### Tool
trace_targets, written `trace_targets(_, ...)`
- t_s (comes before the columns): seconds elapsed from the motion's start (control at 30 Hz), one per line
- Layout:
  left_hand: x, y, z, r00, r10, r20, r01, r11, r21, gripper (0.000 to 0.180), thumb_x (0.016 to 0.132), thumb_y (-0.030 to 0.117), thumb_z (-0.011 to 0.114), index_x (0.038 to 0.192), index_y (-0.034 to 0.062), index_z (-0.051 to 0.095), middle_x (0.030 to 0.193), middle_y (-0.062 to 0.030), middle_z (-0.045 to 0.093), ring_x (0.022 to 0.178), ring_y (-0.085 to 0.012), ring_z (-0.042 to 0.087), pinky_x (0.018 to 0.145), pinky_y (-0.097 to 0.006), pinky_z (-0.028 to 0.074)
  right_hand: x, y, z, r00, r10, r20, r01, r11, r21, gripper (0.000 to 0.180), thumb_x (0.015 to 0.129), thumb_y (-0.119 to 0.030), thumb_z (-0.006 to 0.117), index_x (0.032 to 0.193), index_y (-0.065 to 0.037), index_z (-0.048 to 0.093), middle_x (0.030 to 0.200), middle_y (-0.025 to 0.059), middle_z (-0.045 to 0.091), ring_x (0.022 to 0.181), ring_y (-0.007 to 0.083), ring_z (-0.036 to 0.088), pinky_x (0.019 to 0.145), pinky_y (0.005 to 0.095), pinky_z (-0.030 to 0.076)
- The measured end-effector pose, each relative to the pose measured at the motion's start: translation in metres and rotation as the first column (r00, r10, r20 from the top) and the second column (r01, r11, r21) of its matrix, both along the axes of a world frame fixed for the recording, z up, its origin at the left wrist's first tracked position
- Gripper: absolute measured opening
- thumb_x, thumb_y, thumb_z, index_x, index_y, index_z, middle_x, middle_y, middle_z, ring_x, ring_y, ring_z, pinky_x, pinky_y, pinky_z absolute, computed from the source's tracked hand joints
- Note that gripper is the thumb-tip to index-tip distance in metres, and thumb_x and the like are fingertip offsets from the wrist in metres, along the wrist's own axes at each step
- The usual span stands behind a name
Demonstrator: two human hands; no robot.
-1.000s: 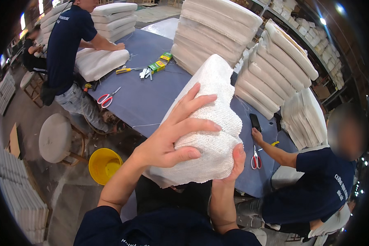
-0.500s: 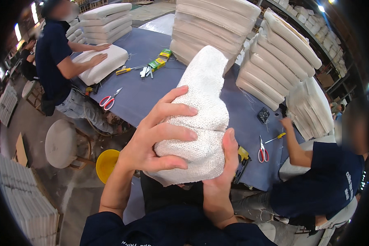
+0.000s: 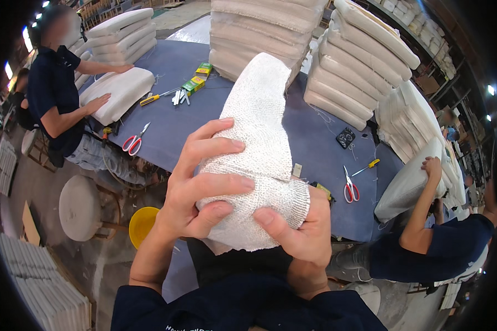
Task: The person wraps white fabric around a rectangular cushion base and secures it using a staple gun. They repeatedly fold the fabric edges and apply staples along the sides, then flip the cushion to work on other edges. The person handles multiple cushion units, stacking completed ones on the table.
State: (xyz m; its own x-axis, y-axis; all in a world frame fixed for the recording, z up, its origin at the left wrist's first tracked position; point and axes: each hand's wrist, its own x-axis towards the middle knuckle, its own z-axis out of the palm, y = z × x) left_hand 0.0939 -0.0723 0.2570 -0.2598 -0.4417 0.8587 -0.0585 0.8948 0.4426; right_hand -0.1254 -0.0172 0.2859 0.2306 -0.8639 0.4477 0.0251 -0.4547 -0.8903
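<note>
Left hand [image 3: 196, 193], right hand [image 3: 301, 231], white cushion [image 3: 257, 138]

Both forearms rise from the lower edge, bare below dark sleeves, and meet in front of the chest. The left hand [image 3: 196, 190] is raised with its fingers spread and curled, the thumb pressing in from below, while its wrist bends slightly back. The right hand [image 3: 298, 231] sits lower, palm turned inward, its thumb laid across the front and its fingers wrapped behind, out of sight.
</note>
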Motion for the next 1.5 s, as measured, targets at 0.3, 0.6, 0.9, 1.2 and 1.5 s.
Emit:
trace_targets(0.3,-0.019,0.052,-0.008,0.923,0.365,-0.123,-0.335,0.919,0.210,0.059,0.113,0.052,0.051,0.133,-0.0004,0.069,0.150,-0.0327,0.059,0.143,-0.0512,0.054,0.120,-0.057,0.042,0.015,-0.007,-0.035,0.899,-0.004,0.438,-0.162,0.926,0.341,0.026,0.102,-0.018,0.075,0.112,0.005,0.078,0.095,0.0064,0.078,0.082,0.0089,0.068,0.072,0.0279,0.054)
trace_targets(0.6,0.013,0.025,-0.009,0.872,0.475,-0.115,-0.475,0.880,0.030,0.051,0.107,0.039,0.065,0.136,-0.0029,0.068,0.136,-0.0291,0.069,0.120,-0.0399,0.070,0.104,-0.044,0.055,0.049,-0.012,-0.042,0.907,0.126,0.402,-0.203,0.966,0.157,0.023,0.105,-0.011,0.073,0.119,0.008,0.077,0.102,0.0079,0.080,0.090,0.0106,0.072,0.079,0.0291,0.057)
trace_targets(0.9,0.046,0.067,-0.025,0.804,0.592,0.062,-0.595,0.796,0.113,0.055,0.099,0.033,0.072,0.148,0.0088,0.065,0.148,-0.0315,0.050,0.136,-0.0474,0.055,0.113,-0.054,0.045,0.098,-0.006,-0.066,0.900,0.294,0.322,-0.358,0.920,0.161,0.037,0.112,-0.022,0.058,0.130,0.007,0.070,0.120,0.0131,0.076,0.106,0.0147,0.068,0.092,0.0315,0.053)
trace_targets(1.2,0.077,0.044,-0.023,0.576,0.817,0.018,-0.814,0.572,0.104,0.042,0.103,0.017,0.067,0.144,0.0121,0.068,0.145,-0.0293,0.053,0.129,-0.0478,0.058,0.112,-0.052,0.047,0.022,-0.077,-0.188,0.921,-0.252,-0.296,0.333,0.905,0.265,0.035,0.103,-0.018,0.072,0.133,-0.002,0.066,0.122,0.0150,0.070,0.114,0.0246,0.066,0.102,0.0380,0.052)
trace_targets(1.5,0.085,0.034,0.000,0.604,0.779,0.170,-0.797,0.587,0.141,0.060,0.098,0.015,0.075,0.154,0.0150,0.054,0.149,-0.0280,0.048,0.129,-0.0475,0.056,0.112,-0.051,0.046,-0.203,-0.050,-0.365,-0.050,-0.483,-0.874,0.839,0.454,-0.299,0.097,0.085,-0.019,0.090,0.166,-0.008,0.037,0.150,0.0222,0.044,0.129,0.0463,0.056,0.104,0.0548,0.052)
